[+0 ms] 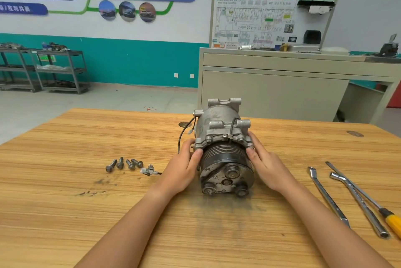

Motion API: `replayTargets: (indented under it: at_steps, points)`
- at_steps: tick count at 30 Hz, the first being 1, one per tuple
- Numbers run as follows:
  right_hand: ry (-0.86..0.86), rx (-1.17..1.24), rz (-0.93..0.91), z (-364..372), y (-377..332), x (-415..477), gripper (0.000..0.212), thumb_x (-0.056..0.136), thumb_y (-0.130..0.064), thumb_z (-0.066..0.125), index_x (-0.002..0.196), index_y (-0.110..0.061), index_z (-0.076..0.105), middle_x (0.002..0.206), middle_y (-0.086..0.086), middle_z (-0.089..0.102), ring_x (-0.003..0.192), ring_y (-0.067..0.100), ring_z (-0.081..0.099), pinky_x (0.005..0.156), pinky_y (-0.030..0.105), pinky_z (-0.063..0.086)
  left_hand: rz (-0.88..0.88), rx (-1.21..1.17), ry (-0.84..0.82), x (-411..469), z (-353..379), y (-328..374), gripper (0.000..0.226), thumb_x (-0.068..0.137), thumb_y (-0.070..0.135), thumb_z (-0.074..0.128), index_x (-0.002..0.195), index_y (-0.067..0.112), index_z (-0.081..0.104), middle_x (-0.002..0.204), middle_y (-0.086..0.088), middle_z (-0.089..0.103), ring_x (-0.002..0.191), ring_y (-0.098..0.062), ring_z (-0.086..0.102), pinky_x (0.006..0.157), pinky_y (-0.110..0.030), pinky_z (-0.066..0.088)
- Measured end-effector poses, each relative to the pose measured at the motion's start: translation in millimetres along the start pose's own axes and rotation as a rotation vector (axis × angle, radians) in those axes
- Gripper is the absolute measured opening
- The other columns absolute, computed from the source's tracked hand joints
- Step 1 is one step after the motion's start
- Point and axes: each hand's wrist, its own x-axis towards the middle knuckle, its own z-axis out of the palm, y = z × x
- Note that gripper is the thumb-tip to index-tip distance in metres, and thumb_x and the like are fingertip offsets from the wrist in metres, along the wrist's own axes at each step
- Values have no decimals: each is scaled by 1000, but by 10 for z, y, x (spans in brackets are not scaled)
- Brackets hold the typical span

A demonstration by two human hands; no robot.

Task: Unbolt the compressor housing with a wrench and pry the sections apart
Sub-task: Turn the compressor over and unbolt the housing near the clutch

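A grey metal compressor (223,135) lies on its side on the wooden table (86,137), its dark pulley end (226,172) facing me. My left hand (183,168) grips the left side at the seam between pulley and housing. My right hand (265,165) grips the right side at the same seam. Several loose bolts (124,164) lie on the table to the left. A wire connector (148,170) lies beside them, on a black cable from the compressor. A bent wrench (327,194), a socket wrench (358,202) and a yellow-handled screwdriver (368,200) lie at the right.
Dark grease smears (225,209) mark the table in front of the compressor. Beyond the table stand a beige cabinet (271,92) with a wiring display board (273,20), and metal shelving carts (58,70) at the far left.
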Motion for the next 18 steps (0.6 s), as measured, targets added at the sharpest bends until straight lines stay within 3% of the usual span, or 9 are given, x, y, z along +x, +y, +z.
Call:
replayTargets:
  at_steps: [3, 5, 8, 9, 13, 15, 18]
  points:
    - [-19, -32, -14, -25, 15, 23, 60, 74, -71, 10, 129, -54, -6, 48, -4, 41, 52, 12, 52, 56, 28, 38, 49, -2, -14, 15, 11, -10, 66, 81, 66, 15, 143, 41, 13, 60, 18, 47, 58, 13, 53, 57, -2, 33]
    - [-41, -44, -9, -28, 29, 30, 65, 75, -71, 10, 135, -52, -6, 53, 2, 49, 57, 17, 56, 60, 29, 40, 55, -1, -6, 29, 20, -13, 61, 81, 65, 14, 138, 47, 12, 53, 20, 43, 54, 11, 52, 55, -4, 33]
    - [-52, -40, 4, -27, 64, 49, 66, 78, -69, 14, 140, -49, 2, 85, 16, 67, 65, 20, 60, 67, 29, 43, 57, 12, -1, 37, 40, -27, 59, 82, 63, 14, 139, 47, 13, 51, 19, 43, 52, 5, 49, 53, -6, 32]
    - [-49, -34, 9, -34, 73, 56, 66, 77, -70, 14, 139, -50, 3, 86, 17, 67, 63, 18, 59, 66, 28, 43, 59, 12, -2, 39, 43, -32, 58, 82, 63, 14, 138, 48, 13, 53, 19, 44, 52, 5, 49, 53, -6, 32]
    - [-40, -53, -14, -26, 73, 71, 56, 73, -72, 12, 127, -62, -3, 48, 2, 46, 45, 8, 44, 50, 26, 30, 56, -1, -4, 46, 51, -46, 61, 82, 64, 14, 140, 46, 12, 53, 10, 51, 51, 6, 52, 52, -9, 31]
    - [-34, -57, -23, -9, 68, 84, 57, 73, -72, 12, 127, -57, 2, 46, -5, 41, 48, 9, 47, 52, 27, 32, 40, 7, 4, 48, 63, -41, 67, 83, 61, 15, 146, 37, 16, 61, 3, 57, 56, 3, 56, 50, -10, 30]
    - [-9, -50, 0, 13, 72, 101, 75, 74, -71, 12, 142, -37, 15, 61, -1, 58, 69, 14, 59, 65, 29, 43, 22, 27, 41, 46, 87, -43, 71, 84, 59, 16, 148, 29, 20, 86, -14, 66, 74, -12, 61, 49, -10, 29]
